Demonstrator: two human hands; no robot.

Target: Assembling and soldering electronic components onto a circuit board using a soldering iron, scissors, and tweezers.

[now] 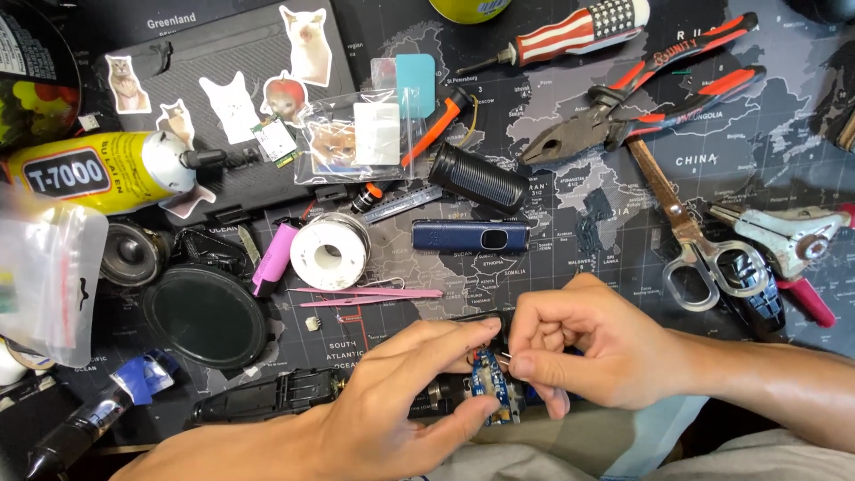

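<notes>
While pinched between left hand and right hand above the world-map mat, small blue circuit board: likely light, stiff, fragile, best gripped by edges, fingers closed together on it.

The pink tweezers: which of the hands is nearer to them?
Left. The left hand lies just below the pink tweezers; the right hand is off to their right, farther away.

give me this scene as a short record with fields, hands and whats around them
surface: dark map mat
left hand: pinching small blue circuit board
right hand: fingertips on the same board
just above hands: pink tweezers, blue rectangular gadget, solder spool
upper right: pliers, striped screwdriver, scissors
left: yellow glue tube
</notes>
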